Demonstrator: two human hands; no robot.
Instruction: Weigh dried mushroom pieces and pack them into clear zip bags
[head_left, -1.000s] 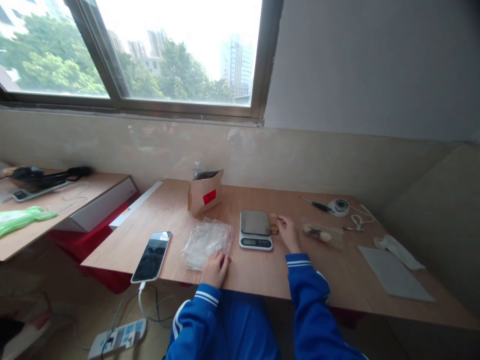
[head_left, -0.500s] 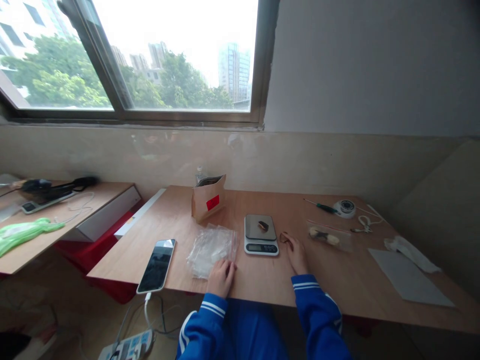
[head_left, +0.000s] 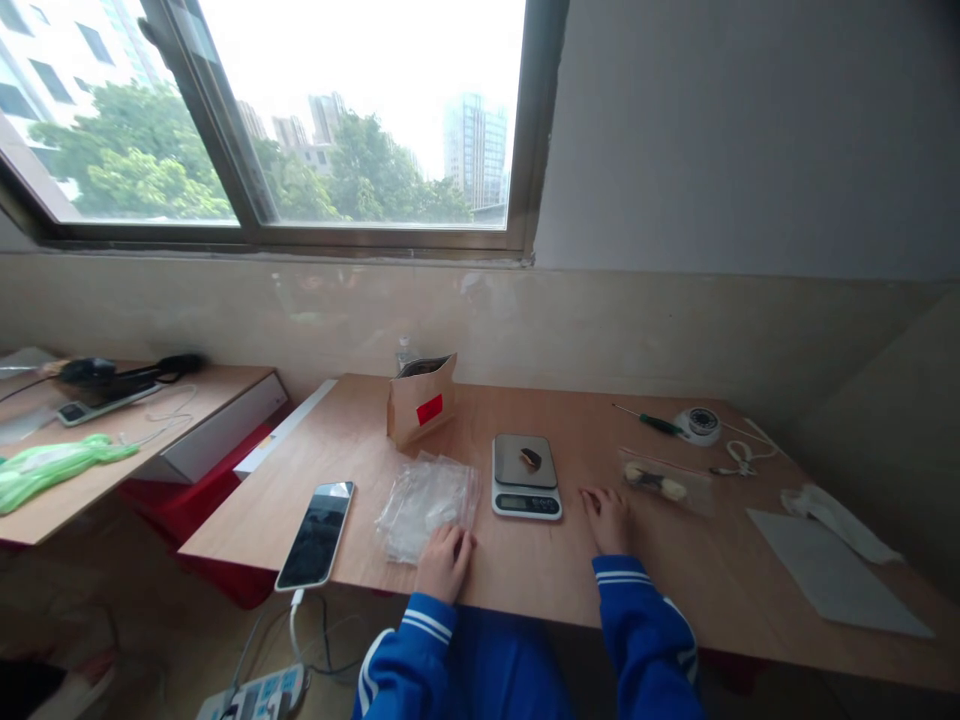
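Observation:
My left hand [head_left: 444, 562] rests at the table's front edge, over the near corner of a pile of clear plastic zip bags [head_left: 427, 500]. Its fingers are loosely bent with a gap between them, and nothing shows in its grasp. Right of the digital kitchen scale [head_left: 526, 503], my right hand [head_left: 609, 518] lies on the tabletop, fingers pointing left and slightly apart. No object is visible in it, though the underside of the fingers is hidden. On the scale's metal plate sits a small dark brown piece with a paler edge [head_left: 530, 459].
A brown paper pouch [head_left: 424, 405] stands open at the back. A phone [head_left: 315, 535] lies left, cabled. To the right are a bag with pale round pieces [head_left: 664, 483], a screwdriver [head_left: 657, 424], a white camera [head_left: 699, 426] and a grey sheet [head_left: 832, 575].
My right hand has drawn back slightly to the right; the brown piece seen at its fingertips earlier is out of sight. My left hand stays put. The view has shifted slightly.

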